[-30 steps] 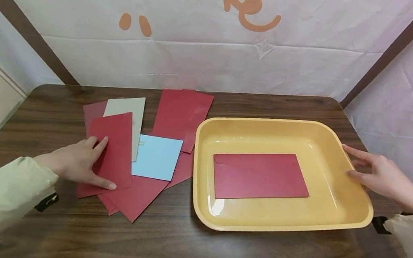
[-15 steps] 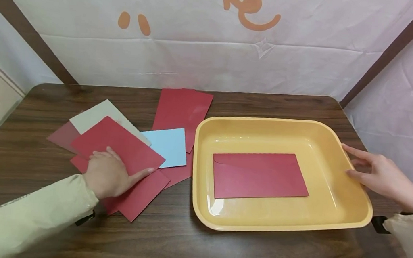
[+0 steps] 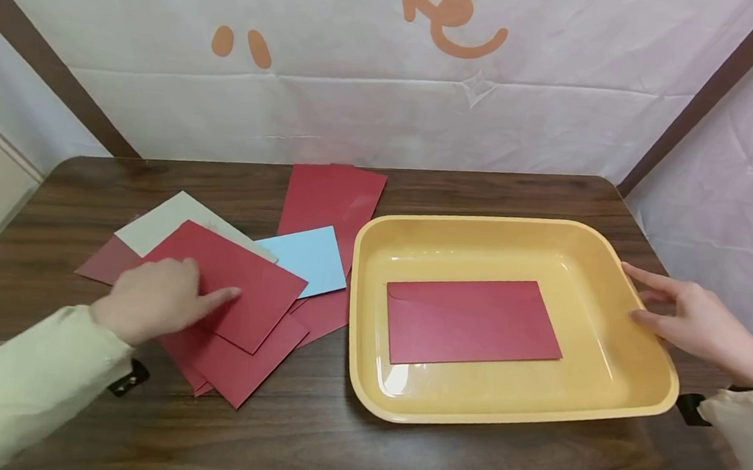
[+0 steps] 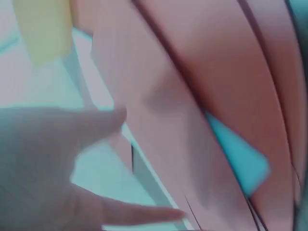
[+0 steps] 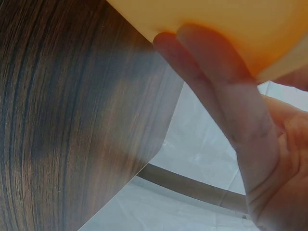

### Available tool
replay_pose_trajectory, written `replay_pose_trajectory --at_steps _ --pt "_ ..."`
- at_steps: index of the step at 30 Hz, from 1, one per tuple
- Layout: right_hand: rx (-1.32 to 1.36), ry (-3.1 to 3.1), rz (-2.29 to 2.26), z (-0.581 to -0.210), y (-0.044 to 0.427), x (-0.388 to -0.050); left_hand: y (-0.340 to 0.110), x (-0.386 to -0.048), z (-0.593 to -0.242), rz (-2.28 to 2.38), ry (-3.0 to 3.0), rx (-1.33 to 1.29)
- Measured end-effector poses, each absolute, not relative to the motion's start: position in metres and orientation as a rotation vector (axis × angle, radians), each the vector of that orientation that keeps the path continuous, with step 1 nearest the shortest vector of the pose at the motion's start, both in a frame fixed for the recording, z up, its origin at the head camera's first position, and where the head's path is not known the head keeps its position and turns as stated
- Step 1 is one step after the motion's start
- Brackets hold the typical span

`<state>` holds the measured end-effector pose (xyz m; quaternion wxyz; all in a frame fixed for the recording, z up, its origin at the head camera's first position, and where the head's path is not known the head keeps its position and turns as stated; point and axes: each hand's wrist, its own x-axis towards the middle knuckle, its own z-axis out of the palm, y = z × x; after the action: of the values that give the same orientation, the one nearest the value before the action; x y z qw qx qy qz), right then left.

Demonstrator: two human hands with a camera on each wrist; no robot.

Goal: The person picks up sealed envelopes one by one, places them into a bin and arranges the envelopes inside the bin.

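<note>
My left hand (image 3: pixel 155 299) is over the left part of a red envelope (image 3: pixel 256 281), thumb stretched out across it. In the left wrist view its thumb and a finger are spread apart at the envelope's edge; whether they touch it is unclear. Partly under this envelope lie a cream envelope (image 3: pixel 178 223), a light blue card (image 3: pixel 315 260) and more red envelopes (image 3: pixel 256 362). With thumb on the rim and fingers against the outer wall, my right hand (image 3: pixel 702 320) grips the right side of a yellow tray (image 3: pixel 599 311). One dark red envelope (image 3: pixel 472 324) lies flat inside.
More red envelopes (image 3: pixel 326 194) overlap behind the blue card, left of the tray. Everything rests on a dark wooden table (image 3: pixel 346 458). A pale printed cloth (image 3: pixel 359 115) hangs behind the table's back edge.
The left pile of envelopes has turned clockwise, and the blue card has moved up and tilted. The left hand went right, then back left over the top red envelope. Right hand and tray stay put.
</note>
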<state>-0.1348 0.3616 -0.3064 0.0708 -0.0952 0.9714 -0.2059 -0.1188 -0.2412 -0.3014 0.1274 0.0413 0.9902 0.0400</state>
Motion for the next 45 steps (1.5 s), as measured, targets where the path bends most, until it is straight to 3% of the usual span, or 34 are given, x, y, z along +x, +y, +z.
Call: replay_pose_trajectory --at_steps 7,20,45 --pt "-0.286 2.931 -0.598 -0.305 0.362 -0.136 -0.288 -0.140 -0.301 0.216 2.897 0.539" --pt "-0.274 2.902 -0.635 -0.306 0.361 -0.135 -0.320 -0.156 -0.332 0.460 2.769 0.634" --pt "-0.301 2.935 -0.632 -0.306 0.363 -0.134 -0.255 -0.118 -0.346 0.243 2.878 0.180"
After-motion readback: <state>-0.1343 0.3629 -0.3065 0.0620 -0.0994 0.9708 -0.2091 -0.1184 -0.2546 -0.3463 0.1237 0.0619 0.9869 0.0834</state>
